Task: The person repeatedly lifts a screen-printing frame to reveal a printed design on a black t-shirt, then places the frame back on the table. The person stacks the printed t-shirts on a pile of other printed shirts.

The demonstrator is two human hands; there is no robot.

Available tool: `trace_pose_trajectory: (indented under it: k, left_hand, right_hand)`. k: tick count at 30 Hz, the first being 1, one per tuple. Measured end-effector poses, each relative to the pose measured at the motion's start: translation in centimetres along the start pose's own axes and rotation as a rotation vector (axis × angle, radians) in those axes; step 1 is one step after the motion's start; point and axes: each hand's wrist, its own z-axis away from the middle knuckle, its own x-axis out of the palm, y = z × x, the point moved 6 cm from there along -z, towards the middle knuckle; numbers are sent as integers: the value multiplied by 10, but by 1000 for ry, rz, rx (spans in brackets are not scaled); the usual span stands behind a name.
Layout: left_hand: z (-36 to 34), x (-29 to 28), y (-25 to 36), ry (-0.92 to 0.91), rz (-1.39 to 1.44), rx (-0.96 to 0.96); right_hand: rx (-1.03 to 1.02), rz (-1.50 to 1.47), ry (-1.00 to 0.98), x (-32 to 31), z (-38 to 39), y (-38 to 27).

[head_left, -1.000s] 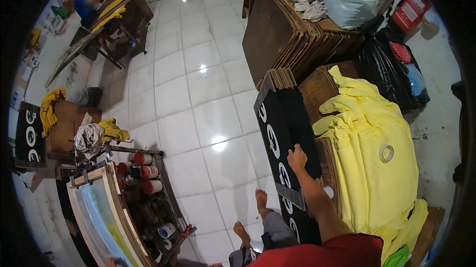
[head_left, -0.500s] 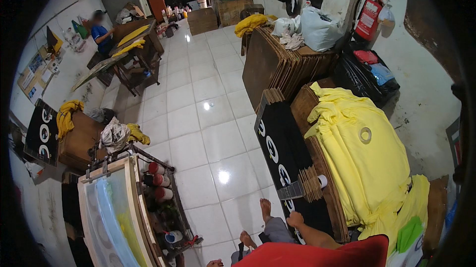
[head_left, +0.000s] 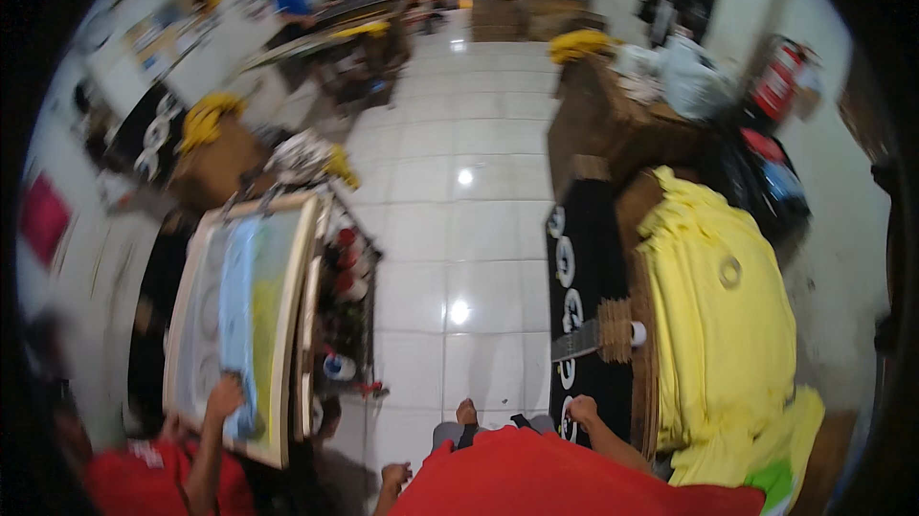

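My right hand (head_left: 581,410) is curled closed beside a long row of black cloth-covered boards (head_left: 601,272) with round white prints; whether anything is in it I cannot make out. A grey flat bar (head_left: 576,341) lies across these boards, next to a stack of thin brown boards (head_left: 616,329). Low in front of my red shirt is my left hand (head_left: 395,476), smeared by motion, over the tiles and nearest to the left-hand rack. At lower left, a co-worker's hand (head_left: 226,396) rests on a wood-framed printing screen (head_left: 299,325) with a light-blue strip along it.
A tiled aisle (head_left: 466,229) runs ahead between the two sides. Yellow cloth (head_left: 723,315) is piled at right, with a tape roll (head_left: 730,272) on top. Red-lidded jars (head_left: 347,262) stand on the left rack. Another person in blue (head_left: 291,1) is at a far table.
My view has swung left and levelled toward the aisle. A co-worker in red has come into view at lower left, a hand at the screen. My left hand shows more fully.
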Motion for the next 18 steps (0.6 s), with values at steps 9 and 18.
trace_pose_trajectory:
  k: [9, 18]
  left_hand:
    - [98, 49, 101, 27, 435, -98]
    - [112, 57, 63, 77, 460, -141]
  right_hand:
    - [196, -714, -40, -13, 34, 79]
    - [166, -164, -88, 17, 69, 138]
